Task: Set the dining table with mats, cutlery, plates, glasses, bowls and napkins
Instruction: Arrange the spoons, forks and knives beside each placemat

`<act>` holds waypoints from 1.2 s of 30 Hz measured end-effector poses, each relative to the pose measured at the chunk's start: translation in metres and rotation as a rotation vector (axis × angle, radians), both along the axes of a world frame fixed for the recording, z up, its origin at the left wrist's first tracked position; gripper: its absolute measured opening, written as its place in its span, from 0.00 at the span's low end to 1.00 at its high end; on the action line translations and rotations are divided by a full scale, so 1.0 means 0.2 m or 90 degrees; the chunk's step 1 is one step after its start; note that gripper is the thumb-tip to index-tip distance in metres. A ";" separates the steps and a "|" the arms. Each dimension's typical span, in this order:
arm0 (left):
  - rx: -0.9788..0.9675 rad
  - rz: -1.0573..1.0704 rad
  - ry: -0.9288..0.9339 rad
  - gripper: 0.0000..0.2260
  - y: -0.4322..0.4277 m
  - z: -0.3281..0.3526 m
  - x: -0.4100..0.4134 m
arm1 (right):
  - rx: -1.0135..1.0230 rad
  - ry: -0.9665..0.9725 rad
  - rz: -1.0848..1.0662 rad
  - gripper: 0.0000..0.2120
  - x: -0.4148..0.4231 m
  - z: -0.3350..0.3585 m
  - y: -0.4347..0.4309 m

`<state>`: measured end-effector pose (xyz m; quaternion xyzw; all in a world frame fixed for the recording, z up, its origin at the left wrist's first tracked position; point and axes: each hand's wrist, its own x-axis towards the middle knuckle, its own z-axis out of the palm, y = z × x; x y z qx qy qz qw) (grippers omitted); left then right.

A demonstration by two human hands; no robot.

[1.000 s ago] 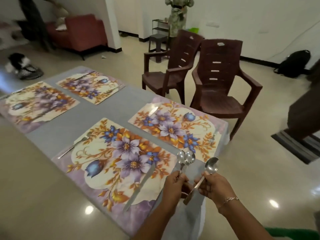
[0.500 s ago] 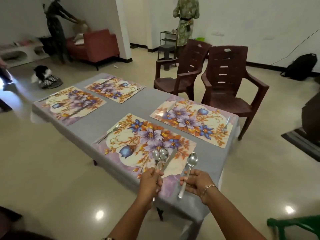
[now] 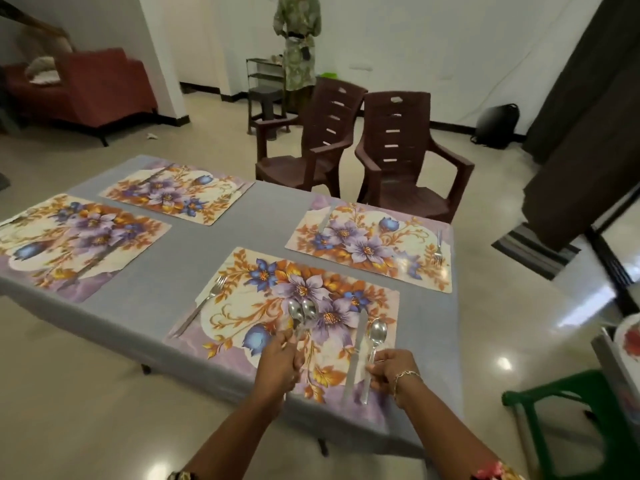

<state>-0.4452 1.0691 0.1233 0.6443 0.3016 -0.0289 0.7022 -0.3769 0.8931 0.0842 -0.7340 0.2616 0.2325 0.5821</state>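
At the near end of the grey-clothed dining table [image 3: 156,282], the head view shows the right hand [image 3: 389,370] pinching the handle of a single steel spoon [image 3: 375,336], which now lies lengthwise just beside the steel table knife [image 3: 356,355] on the right of the nearest purple-and-orange floral place mat [image 3: 242,306]. Half a second ago this spoon was held up off the table edge, so it has come down to its place; whether it already rests flat I cannot tell. The left hand [image 3: 278,358] is curled round two more steel spoons [image 3: 303,311], their bowls raised over the middle of the mat. A steel fork [image 3: 204,303] lies on the mat's left edge. I judge this setting's cutlery nearly done, with the held pair meant for other mats, such as the far right floral mat [image 3: 398,237].
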 end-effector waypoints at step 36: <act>-0.052 -0.199 0.021 0.08 0.29 -0.13 0.13 | -0.311 -0.048 0.022 0.09 0.01 -0.09 0.12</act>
